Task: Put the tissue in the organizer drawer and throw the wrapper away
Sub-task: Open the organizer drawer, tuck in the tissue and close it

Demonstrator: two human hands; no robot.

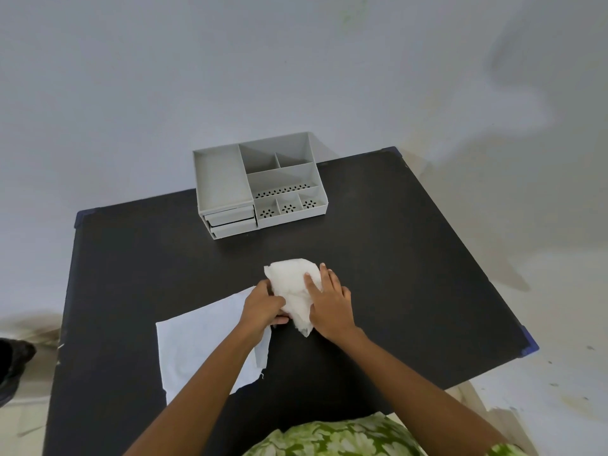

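A crumpled white tissue bundle point(289, 284) lies on the black table point(394, 258) in front of me. My left hand point(261, 304) grips its left side with curled fingers. My right hand point(329, 301) presses flat on its right side. A flat pale sheet point(204, 343), possibly the wrapper, lies under my left forearm. The grey organizer point(256, 182) stands at the table's far edge, its two small drawers point(232, 222) at the lower left both closed.
The organizer's top compartments hold nothing. The table's edges have blue corner guards point(529, 340). A dark object point(13, 363) sits on the floor at the left. A pale wall rises behind the table.
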